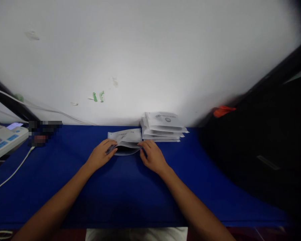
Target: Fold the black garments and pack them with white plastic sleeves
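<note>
- My left hand and right hand pinch 1 white pouch at its mouth's 2 sides, near the far edge of the tabletop.
- Swinging my right hand outward could topple the pouch stack just beside.

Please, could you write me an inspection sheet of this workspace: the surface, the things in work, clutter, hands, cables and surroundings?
Surface: blue tabletop, against the wall.
Work items: open bag, its mouth gaping toward the person; stack of similar bags to its right.
Clutter: white item with blue patches at far left; pixelated dark item beside it, unidentifiable.
Hands: left hand and right hand at opposite corners of the bag's mouth; grip firmness unclear.
Cables: one white cable by the wall, another across the left tabletop.
Surroundings: green scraps on the wall; large dark shape at right.
</note>
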The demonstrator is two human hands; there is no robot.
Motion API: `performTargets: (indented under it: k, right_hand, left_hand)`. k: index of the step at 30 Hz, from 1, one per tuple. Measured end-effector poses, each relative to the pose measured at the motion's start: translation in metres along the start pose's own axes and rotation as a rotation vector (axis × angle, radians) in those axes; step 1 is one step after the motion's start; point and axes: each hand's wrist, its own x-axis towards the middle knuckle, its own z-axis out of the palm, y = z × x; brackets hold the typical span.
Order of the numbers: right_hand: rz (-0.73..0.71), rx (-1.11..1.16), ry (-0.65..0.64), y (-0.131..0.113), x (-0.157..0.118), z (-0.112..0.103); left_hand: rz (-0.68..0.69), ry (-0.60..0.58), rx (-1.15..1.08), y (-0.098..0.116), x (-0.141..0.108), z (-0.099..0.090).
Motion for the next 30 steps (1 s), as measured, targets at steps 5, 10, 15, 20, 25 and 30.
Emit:
performTargets:
  k: [5,10,15,20,25,30]
  right_hand:
    - [-0.325,0.081,0.019,-0.024,-0.003,0.004]
    - [-0.457,0.026,-0.131,-0.045,-0.002,0.029]
    - [-0.153,-0.197,-0.224,-0.040,0.018,0.053]
    - [0.030,-0.351,-0.377,-0.030,0.049,0.055]
    - [0.074,-0.382,-0.446,-0.014,0.077,0.059]
    - [0.085,-0.416,-0.430,-0.004,0.093,0.065]
  left_hand:
    - [-0.050,0.073,0.035,-0.001,0.000,0.000]
    - [-0.051,0.079,-0.001,-0.001,0.000,0.003]
    - [0.019,0.141,-0.016,0.000,0.003,0.007]
    - [0.021,0.064,-0.023,-0.017,0.005,0.008]
    - [0.003,0.022,0.049,-0.038,0.006,0.007]
    - [-0.032,0.057,0.099,-0.047,0.007,0.005]
